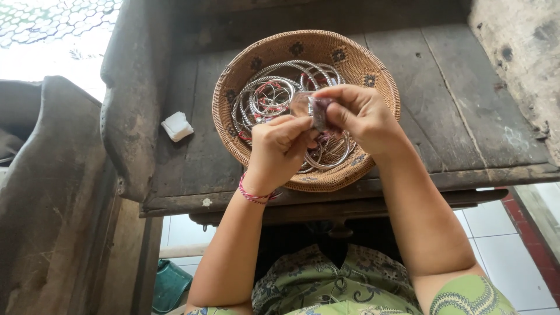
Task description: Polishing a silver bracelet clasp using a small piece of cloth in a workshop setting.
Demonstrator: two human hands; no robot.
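Clear plastic, crumpled around something dark reddish, forms the small packet (pixel 315 109) pinched closed between the fingertips of the left hand (pixel 279 149) and the right hand (pixel 360 114). It is held just above a woven basket (pixel 382 87) of silver bangles (pixel 274 93), its long axis roughly upright

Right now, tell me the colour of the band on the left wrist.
Pink and red, a thin wristband, clearest in the head view.
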